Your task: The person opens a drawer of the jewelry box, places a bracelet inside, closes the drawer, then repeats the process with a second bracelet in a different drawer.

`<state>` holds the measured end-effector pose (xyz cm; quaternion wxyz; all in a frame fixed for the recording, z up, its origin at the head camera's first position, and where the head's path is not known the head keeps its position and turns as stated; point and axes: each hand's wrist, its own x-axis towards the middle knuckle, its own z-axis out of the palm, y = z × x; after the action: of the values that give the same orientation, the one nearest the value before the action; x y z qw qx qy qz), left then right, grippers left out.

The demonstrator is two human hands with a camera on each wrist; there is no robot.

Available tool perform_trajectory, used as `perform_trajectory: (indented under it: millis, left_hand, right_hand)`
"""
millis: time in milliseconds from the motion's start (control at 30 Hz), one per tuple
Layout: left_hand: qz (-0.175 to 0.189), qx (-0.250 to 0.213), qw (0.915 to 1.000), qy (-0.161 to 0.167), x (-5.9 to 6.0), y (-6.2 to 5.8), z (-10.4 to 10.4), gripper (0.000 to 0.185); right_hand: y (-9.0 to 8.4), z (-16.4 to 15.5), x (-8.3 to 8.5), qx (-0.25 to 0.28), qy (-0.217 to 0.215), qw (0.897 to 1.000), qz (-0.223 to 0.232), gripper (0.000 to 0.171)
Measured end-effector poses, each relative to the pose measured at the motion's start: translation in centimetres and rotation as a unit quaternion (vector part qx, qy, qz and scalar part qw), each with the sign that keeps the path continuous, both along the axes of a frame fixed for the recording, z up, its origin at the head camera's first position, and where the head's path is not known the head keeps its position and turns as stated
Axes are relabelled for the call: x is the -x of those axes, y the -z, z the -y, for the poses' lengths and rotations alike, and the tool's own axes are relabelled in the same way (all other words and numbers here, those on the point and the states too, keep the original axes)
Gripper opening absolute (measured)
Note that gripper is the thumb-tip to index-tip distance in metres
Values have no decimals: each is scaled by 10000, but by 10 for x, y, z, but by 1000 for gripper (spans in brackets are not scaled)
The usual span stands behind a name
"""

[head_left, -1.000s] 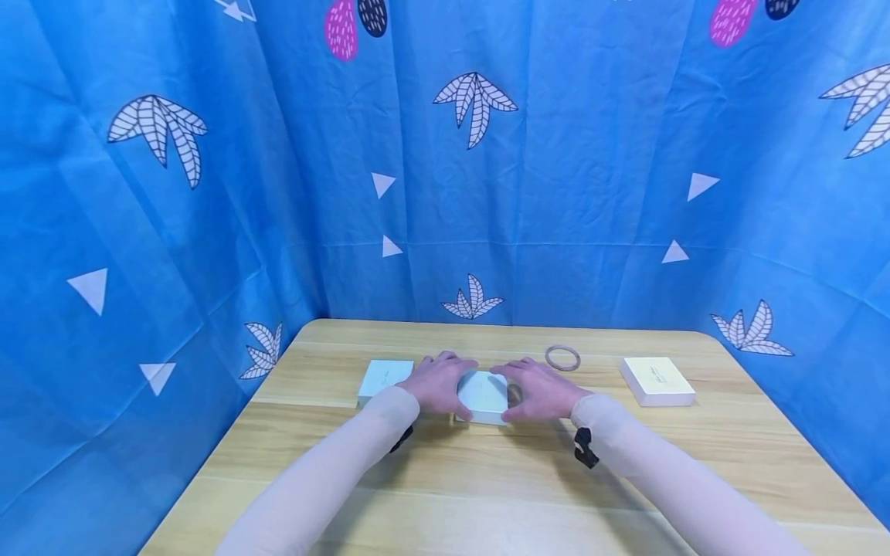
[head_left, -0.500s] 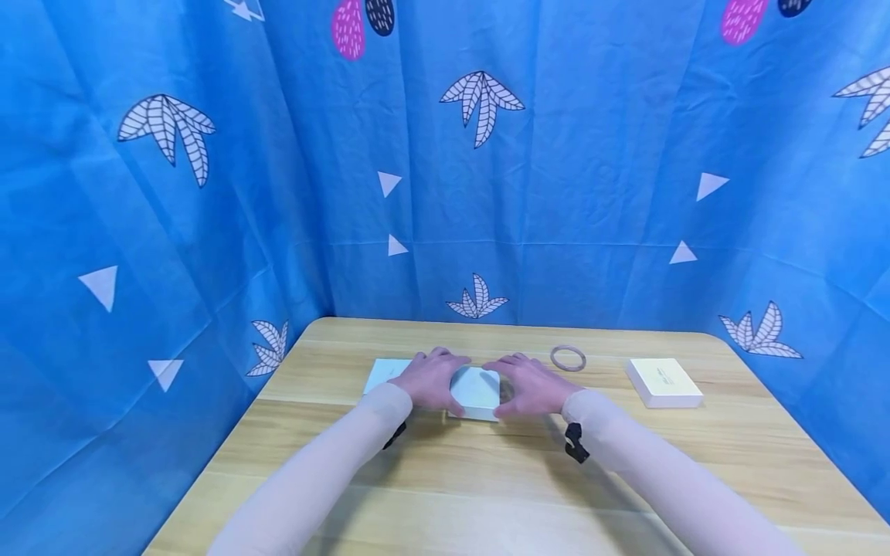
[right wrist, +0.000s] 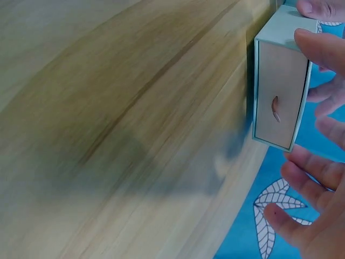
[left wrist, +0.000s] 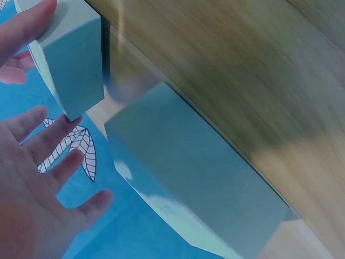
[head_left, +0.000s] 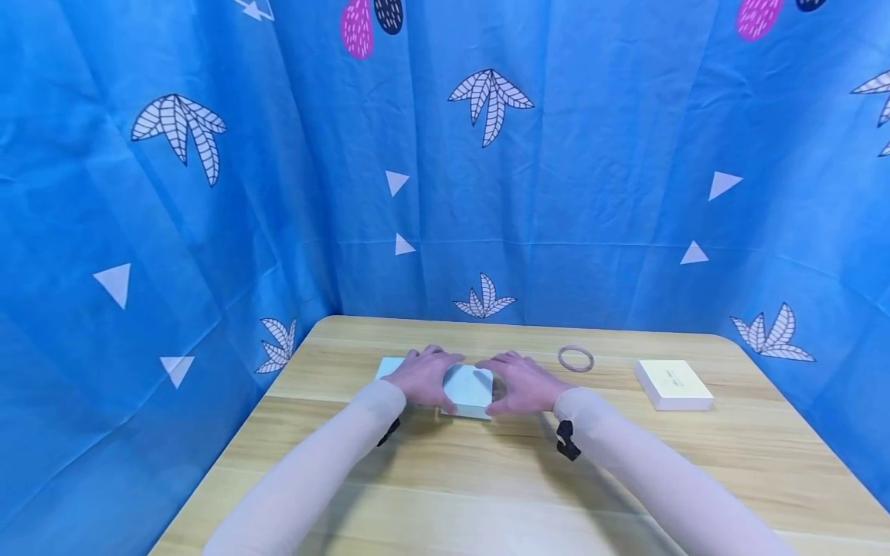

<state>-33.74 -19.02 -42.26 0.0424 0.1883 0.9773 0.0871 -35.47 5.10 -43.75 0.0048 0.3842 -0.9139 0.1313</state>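
Between my two hands is a small pale green drawer box (head_left: 467, 386) on the table. My left hand (head_left: 424, 377) grips its left end, thumb on the near edge and a fingertip at the far corner. At the other end, my right hand (head_left: 526, 384) holds it likewise. The right wrist view shows the box's pale drawer front (right wrist: 280, 91) with a small brown pull loop (right wrist: 275, 109), the drawer closed. A second pale green box (left wrist: 199, 167) lies just left of the held one, partly hidden behind my left hand in the head view.
A mauve ring (head_left: 575, 358) lies on the wooden table (head_left: 487, 479) behind my right hand. Farther right sits a white box with a cream top (head_left: 673, 380). A blue patterned curtain (head_left: 480, 193) hangs around the table's back and sides.
Both hands have shifted the held box left, closer to the second green box, which my left hand now covers more. The head view has turned slightly left.
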Motion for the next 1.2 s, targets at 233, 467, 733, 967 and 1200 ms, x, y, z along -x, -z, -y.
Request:
perform_trajectory:
  millis: [233,467,733,967,1200]
  left_hand:
    - [98,-57,9998,-148,2,-1,11,99]
    - [185,-19,9995,-257,2,-4,19,98]
    - [280,-88,9986,-434,6,0,27,99]
    - [372,-36,9976,-586,5,-2,29,99]
    - [447,-102,9964,-713,6,-5,30,99]
  right_hand:
    - [0,10,3,14,-36,10000,33,88]
    - [-1,21,4,-15,33,10000,82,86]
    - [2,30,5,33,-48,9999,140,84]
    - [8,35,10,5,-27,9999,156,84]
    - [10,40,15,16,-11,9998,191,84]
